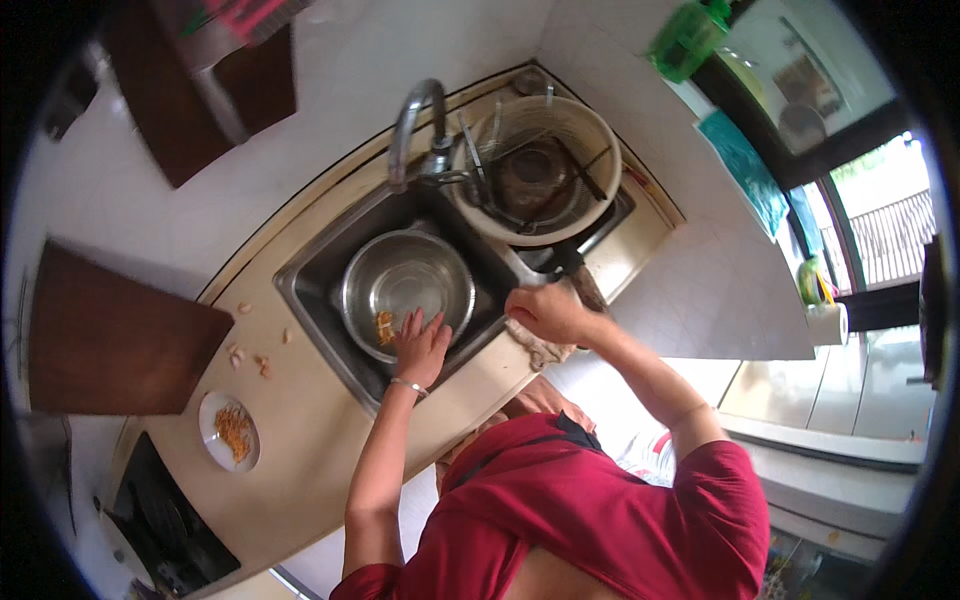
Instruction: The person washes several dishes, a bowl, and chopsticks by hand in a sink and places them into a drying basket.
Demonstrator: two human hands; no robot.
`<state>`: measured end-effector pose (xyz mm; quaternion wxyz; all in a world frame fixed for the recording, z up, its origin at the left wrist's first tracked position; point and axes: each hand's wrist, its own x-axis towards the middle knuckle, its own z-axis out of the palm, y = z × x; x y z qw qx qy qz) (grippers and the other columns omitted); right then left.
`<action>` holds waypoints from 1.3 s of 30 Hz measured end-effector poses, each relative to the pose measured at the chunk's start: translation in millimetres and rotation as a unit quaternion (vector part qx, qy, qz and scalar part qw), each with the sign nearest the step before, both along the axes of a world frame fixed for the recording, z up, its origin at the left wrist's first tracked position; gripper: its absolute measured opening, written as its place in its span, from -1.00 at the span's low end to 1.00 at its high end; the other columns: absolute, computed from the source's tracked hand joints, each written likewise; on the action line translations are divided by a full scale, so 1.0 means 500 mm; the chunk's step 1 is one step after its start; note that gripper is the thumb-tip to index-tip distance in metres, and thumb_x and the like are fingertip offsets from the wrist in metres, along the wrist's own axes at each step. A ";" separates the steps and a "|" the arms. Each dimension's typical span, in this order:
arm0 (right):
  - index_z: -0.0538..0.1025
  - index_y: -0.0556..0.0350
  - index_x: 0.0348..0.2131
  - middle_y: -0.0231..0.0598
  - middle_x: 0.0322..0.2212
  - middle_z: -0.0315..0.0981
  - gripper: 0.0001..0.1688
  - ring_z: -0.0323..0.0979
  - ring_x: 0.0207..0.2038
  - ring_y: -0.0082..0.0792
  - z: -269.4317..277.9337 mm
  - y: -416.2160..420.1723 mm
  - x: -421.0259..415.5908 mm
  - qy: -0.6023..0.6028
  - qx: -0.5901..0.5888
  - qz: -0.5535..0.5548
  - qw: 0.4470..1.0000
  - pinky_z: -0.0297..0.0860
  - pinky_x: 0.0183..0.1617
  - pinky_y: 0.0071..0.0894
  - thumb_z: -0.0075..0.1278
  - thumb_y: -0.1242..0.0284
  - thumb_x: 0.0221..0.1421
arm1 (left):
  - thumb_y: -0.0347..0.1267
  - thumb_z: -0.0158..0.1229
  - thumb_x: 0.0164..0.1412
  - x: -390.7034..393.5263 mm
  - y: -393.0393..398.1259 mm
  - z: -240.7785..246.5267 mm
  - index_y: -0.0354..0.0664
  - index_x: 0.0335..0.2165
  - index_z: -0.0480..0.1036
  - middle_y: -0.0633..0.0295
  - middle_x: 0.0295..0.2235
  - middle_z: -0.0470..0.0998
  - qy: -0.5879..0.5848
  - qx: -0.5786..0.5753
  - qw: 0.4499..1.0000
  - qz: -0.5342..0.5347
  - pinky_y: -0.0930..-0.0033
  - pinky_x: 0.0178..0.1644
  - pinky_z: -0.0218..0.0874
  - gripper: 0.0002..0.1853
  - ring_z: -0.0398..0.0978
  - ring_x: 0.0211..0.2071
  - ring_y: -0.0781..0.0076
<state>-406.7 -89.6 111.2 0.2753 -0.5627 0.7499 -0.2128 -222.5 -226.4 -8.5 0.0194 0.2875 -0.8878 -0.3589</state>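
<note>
A round stainless steel bowl point(409, 264) sits in the left basin of the metal sink point(311, 289). My left hand point(424, 343) reaches over its near rim, fingers apart. Just left of my fingers, a small tied yellow-orange bundle point(385, 328) lies inside the bowl. My right hand point(549, 311) is curled at the sink's near right edge; whether it grips anything is hidden. Beside it, a wooden handle point(589, 291) with a dark upper end slants past my wrist. A crumpled cloth point(538, 349) hangs over the counter edge below that hand.
A chrome faucet point(426, 112) arches behind the bowl. A large cream basket point(611, 176) holding a strainer and utensils stands over the right basin. On the counter point(300, 465) are garlic-like pieces point(236, 356), a white plate of orange shreds point(234, 435) and a black cooktop point(169, 517).
</note>
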 end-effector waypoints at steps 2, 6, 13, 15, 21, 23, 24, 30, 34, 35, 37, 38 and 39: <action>0.34 0.12 -0.41 -0.26 -0.53 0.32 -0.85 0.35 -0.57 -0.37 -0.118 0.075 -0.009 -0.426 0.030 -0.236 0.873 0.34 -0.49 -0.42 -0.20 0.43 -0.01 | -0.04 -0.28 0.11 -0.046 0.032 0.007 -0.19 -0.11 0.22 0.09 -0.05 0.19 0.166 0.379 0.905 0.100 0.15 0.01 -0.04 -0.48 0.14 -0.04 0.19; 0.24 0.10 -0.20 -0.21 -0.33 0.31 -0.70 0.36 -0.37 -0.32 -0.247 0.128 0.014 -0.773 -0.139 -0.347 0.513 0.33 -0.26 -0.36 -0.29 0.37 0.06 | -0.01 -0.25 0.09 -0.151 0.105 0.016 -0.29 -0.16 0.24 0.07 -0.20 0.34 0.278 0.808 0.505 0.123 0.28 -0.11 0.15 -0.44 0.32 -0.20 0.24; 0.31 0.11 -0.33 -0.18 -0.30 0.30 -0.78 0.36 -0.33 -0.22 -0.236 0.149 0.052 -0.143 -0.173 -0.374 0.900 0.34 -0.30 -0.39 -0.17 0.51 -0.09 | -0.36 -0.15 0.08 -0.212 0.157 -0.041 -0.29 -0.29 0.31 0.05 -0.23 0.35 0.209 0.578 0.741 0.271 0.21 -0.14 0.18 -0.75 0.30 -0.18 0.23; 0.32 0.12 -0.34 -0.17 -0.24 0.23 -0.72 0.34 -0.31 -0.20 -0.235 0.195 0.060 0.021 -0.100 -0.298 0.949 0.34 -0.34 -0.40 -0.14 0.53 -0.20 | -0.43 -0.12 0.03 -0.211 0.212 -0.025 -0.32 -0.27 0.30 0.01 -0.19 0.31 0.234 0.188 0.953 0.038 0.21 -0.08 0.11 -0.75 0.25 -0.13 0.17; 0.34 0.17 -0.43 -0.14 -0.35 0.21 -0.77 0.33 -0.45 -0.17 -0.260 0.249 0.054 0.019 -0.201 -0.156 0.967 0.32 -0.45 -0.29 -0.16 0.48 -0.23 | -0.52 -0.17 -0.03 -0.181 0.291 -0.063 -0.35 -0.15 0.21 -0.05 -0.05 0.16 0.187 0.088 0.978 -0.022 0.21 0.09 -0.16 -0.62 0.04 0.02 0.06; 0.33 0.20 -0.39 -0.14 -0.35 0.20 -0.74 0.30 -0.39 -0.18 -0.300 0.271 0.051 0.028 -0.165 -0.095 0.981 0.28 -0.35 -0.32 -0.19 0.50 -0.22 | -0.51 -0.14 -0.04 -0.190 0.325 -0.019 -0.35 -0.11 0.16 -0.05 0.00 0.09 0.149 -0.170 0.966 -0.125 0.21 0.11 -0.21 -0.57 -0.02 0.06 0.05; 0.33 0.19 -0.37 -0.15 -0.33 0.21 -0.71 0.28 -0.34 -0.20 -0.302 0.277 0.047 0.052 -0.231 -0.097 0.967 0.25 -0.29 -0.31 -0.19 0.49 -0.22 | -0.49 -0.14 -0.03 -0.193 0.335 -0.027 -0.35 -0.08 0.13 -0.05 0.01 0.07 0.061 -0.212 0.964 -0.150 0.22 0.12 -0.23 -0.54 -0.05 0.07 0.05; 0.35 0.11 -0.32 -0.23 -0.28 0.23 -0.64 0.20 -0.20 -0.27 -0.280 0.355 0.047 0.071 -0.209 -0.056 0.974 0.18 -0.19 -0.38 -0.14 0.48 -0.28 | -0.51 -0.19 -0.04 -0.186 0.362 -0.016 -0.34 -0.07 0.12 -0.02 0.01 0.07 -0.003 -0.187 0.975 -0.123 0.25 0.12 -0.23 -0.53 -0.03 0.06 0.09; 0.39 0.09 -0.31 -0.22 -0.24 0.27 -0.63 0.24 -0.16 -0.21 -0.329 0.447 0.026 -0.026 -0.101 -0.061 0.993 0.21 -0.13 -0.34 0.00 0.43 -0.26 | -0.39 -0.08 -0.02 -0.181 0.291 -0.015 -0.30 -0.08 0.16 -0.01 -0.07 0.21 0.028 -0.124 0.987 -0.100 0.28 0.04 -0.05 -0.53 0.14 -0.02 0.12; 0.40 0.09 -0.30 -0.16 -0.26 0.28 -0.62 0.28 -0.21 -0.18 -0.299 0.472 0.012 -0.103 -0.063 -0.118 0.986 0.25 -0.18 -0.30 0.00 0.42 -0.25 | -0.34 -0.06 0.00 -0.174 0.256 -0.030 -0.28 -0.10 0.17 0.00 -0.11 0.25 0.059 -0.107 0.991 -0.043 0.27 0.01 0.01 -0.55 0.21 -0.06 0.13; 0.43 0.09 -0.35 -0.10 -0.47 0.38 -0.70 0.36 -0.36 -0.17 -0.280 0.494 -0.027 -0.130 -0.128 -0.278 0.943 0.29 -0.28 -0.36 -0.02 0.44 -0.23 | -0.26 -0.04 0.02 -0.158 0.118 -0.094 -0.26 -0.10 0.16 0.01 -0.14 0.26 0.105 0.047 0.984 0.138 0.24 -0.05 0.08 -0.54 0.26 -0.12 0.13; 0.45 0.16 -0.46 -0.10 -0.51 0.39 -0.77 0.37 -0.43 -0.18 -0.235 0.497 -0.068 -0.194 -0.131 -0.360 0.903 0.30 -0.33 -0.35 -0.04 0.40 -0.20 | -0.21 -0.03 0.01 -0.185 0.098 -0.082 -0.28 -0.08 0.09 -0.02 -0.12 0.23 0.129 0.204 0.942 0.233 0.20 -0.05 0.09 -0.46 0.25 -0.12 0.08; 0.44 0.19 -0.43 -0.13 -0.53 0.39 -0.73 0.37 -0.47 -0.33 -0.200 0.493 -0.118 -0.261 -0.149 -0.390 0.870 0.31 -0.39 -0.43 -0.02 0.36 -0.16 | -0.16 -0.02 0.00 -0.223 0.091 -0.049 -0.30 -0.06 0.03 -0.05 -0.11 0.19 0.148 0.370 0.869 0.294 0.16 -0.06 0.10 -0.39 0.25 -0.12 0.04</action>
